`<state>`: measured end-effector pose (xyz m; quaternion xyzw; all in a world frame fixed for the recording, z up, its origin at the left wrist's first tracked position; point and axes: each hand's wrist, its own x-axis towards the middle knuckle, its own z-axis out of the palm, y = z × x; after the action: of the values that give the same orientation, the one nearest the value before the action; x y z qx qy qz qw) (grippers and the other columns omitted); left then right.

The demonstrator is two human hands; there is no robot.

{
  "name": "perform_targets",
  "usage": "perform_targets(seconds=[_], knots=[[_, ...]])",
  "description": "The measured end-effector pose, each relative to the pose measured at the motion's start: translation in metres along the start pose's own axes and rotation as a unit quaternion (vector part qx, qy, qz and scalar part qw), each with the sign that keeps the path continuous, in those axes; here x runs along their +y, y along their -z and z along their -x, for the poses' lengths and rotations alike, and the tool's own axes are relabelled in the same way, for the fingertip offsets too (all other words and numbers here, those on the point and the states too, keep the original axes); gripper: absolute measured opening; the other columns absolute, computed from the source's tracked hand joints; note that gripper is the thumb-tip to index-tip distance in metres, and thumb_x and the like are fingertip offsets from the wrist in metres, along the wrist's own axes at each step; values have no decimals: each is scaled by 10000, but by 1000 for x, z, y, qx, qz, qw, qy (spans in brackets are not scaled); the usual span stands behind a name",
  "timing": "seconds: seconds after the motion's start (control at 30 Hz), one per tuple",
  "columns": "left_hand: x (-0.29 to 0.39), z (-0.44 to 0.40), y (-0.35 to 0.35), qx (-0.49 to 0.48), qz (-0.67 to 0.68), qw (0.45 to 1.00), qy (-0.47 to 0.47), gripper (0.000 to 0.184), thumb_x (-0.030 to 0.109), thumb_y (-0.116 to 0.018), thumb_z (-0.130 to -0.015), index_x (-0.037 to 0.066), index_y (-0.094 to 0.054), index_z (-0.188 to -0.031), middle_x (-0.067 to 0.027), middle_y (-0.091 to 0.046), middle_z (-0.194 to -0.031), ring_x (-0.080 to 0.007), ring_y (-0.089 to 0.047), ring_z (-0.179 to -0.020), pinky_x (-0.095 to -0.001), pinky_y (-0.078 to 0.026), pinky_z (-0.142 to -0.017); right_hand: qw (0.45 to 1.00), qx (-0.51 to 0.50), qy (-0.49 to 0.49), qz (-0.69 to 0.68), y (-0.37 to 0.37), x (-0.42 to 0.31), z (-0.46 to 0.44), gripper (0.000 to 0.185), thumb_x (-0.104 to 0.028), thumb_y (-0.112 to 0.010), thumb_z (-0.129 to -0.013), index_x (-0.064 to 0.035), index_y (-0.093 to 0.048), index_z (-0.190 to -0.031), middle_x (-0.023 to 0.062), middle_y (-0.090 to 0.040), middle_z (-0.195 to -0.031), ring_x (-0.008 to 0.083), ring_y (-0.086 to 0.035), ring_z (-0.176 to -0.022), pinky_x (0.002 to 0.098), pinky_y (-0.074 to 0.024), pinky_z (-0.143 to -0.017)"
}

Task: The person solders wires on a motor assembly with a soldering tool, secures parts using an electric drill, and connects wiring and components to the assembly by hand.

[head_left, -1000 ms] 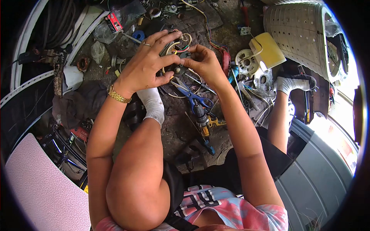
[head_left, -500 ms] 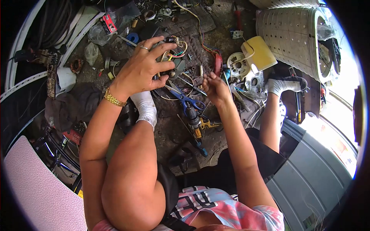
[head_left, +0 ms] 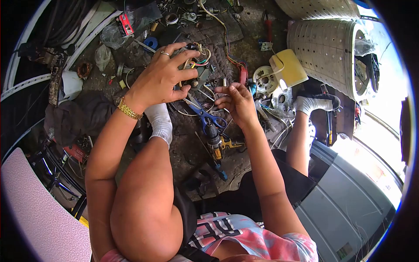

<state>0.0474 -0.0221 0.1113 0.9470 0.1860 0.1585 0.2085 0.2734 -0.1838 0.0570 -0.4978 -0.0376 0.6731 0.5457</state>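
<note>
My left hand (head_left: 163,81), wearing a ring and a gold watch, has its fingers curled round a wired part (head_left: 192,46) with a black end. White, green, red and yellow wires (head_left: 200,62) come out of it; my palm hides most of its body. To the right, my right hand (head_left: 239,104) hovers over the floor, fingers loosely bent and apart, with nothing visible in them. Between and below the hands lie blue-handled scissors (head_left: 212,121). A yellow and black cordless drill (head_left: 216,140) is just nearer to me.
A perforated metal drum (head_left: 321,52) stands at upper right, beside a yellow container (head_left: 289,67). A red-handled tool (head_left: 268,28) and a round pale metal part (head_left: 265,80) lie on the floor. A grey plastic panel (head_left: 349,192) is at lower right, a dark cloth (head_left: 78,115) at left.
My right hand has shifted slightly left, and its fingers have gone from bunched together to spread apart. The left hand keeps its hold. The whole view has shifted slightly.
</note>
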Motion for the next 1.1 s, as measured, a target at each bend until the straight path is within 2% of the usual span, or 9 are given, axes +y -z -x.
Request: perform_targets(seconds=[0.13,0.23,0.37,0.43,0.6,0.7,0.87,1.0,1.1], knots=[[0,0,-2,0,6,1000,1,287,184,-773,-692,125,-687,-959,-65,-535,-1411,-404,-418,-1343,-515,-417,-1077,996,-35,62,55,-7,3,-11,145,-138,-600,-1016,-32,-599,-1115,102,-696,-995,143,-610,-696,275,-495,-634],[4,-1,-4,-2,0,1000,4,287,180,-772,-692,129,-689,-961,-59,-536,-1406,-399,-422,-1340,-514,-419,-1076,997,-34,57,43,-18,-1,-14,112,-141,-656,-985,-38,-665,-1026,40,-680,-914,105,-543,-669,254,-453,-631],[6,-2,-5,5,2,1000,7,288,174,-770,-692,130,-689,-966,-51,-537,-1403,-392,-424,-1340,-516,-418,-1077,993,27,78,83,-46,-9,-8,95,-59,-713,-929,-32,-655,-998,3,-654,-812,71,-575,-656,209,-461,-573],[6,-2,-5,-3,-13,1000,8,336,203,-779,-708,193,-696,-1033,-32,-551,-1372,-366,-444,-1331,-497,-408,-1089,990,45,100,92,-47,-6,-11,131,-30,-725,-909,-39,-617,-982,13,-663,-818,74,-588,-656,217,-468,-561],[6,-1,-6,-1,-14,1000,8,340,208,-780,-707,194,-700,-1037,-36,-554,-1366,-368,-450,-1325,-499,-407,-1089,973,75,160,149,-58,-13,-11,284,45,-754,-848,-63,-508,-941,32,-667,-815,83,-606,-663,232,-493,-553],[7,-2,-7,1,-7,1000,9,317,188,-774,-697,165,-691,-1002,-46,-546,-1377,-378,-439,-1332,-504,-410,-1087,940,90,189,268,-63,-16,-14,324,57,-771,-809,-48,-495,-944,44,-664,-801,99,-611,-665,253,-501,-579],[7,-1,-8,3,-4,1000,12,292,170,-769,-687,138,-679,-963,-56,-540,-1387,-383,-429,-1342,-509,-412,-1087,837,93,292,454,-69,-17,-12,291,39,-784,-785,-17,-539,-932,61,-673,-770,111,-621,-686,277,-498,-625],[11,-3,-9,10,-11,1000,5,292,169,-768,-684,138,-677,-960,-55,-542,-1383,-379,-430,-1343,-509,-411,-1088,840,87,300,443,-65,-13,-13,251,35,-780,-793,-17,-569,-918,55,-683,-773,103,-622,-694,276,-499,-629],[11,-2,-8,7,-10,1000,7,293,171,-768,-686,137,-677,-963,-54,-542,-1381,-379,-431,-1341,-507,-410,-1089,879,98,247,397,-62,-14,-9,208,32,-765,-813,-2,-603,-939,54,-687,-783,101,-623,-689,269,-496,-619]])
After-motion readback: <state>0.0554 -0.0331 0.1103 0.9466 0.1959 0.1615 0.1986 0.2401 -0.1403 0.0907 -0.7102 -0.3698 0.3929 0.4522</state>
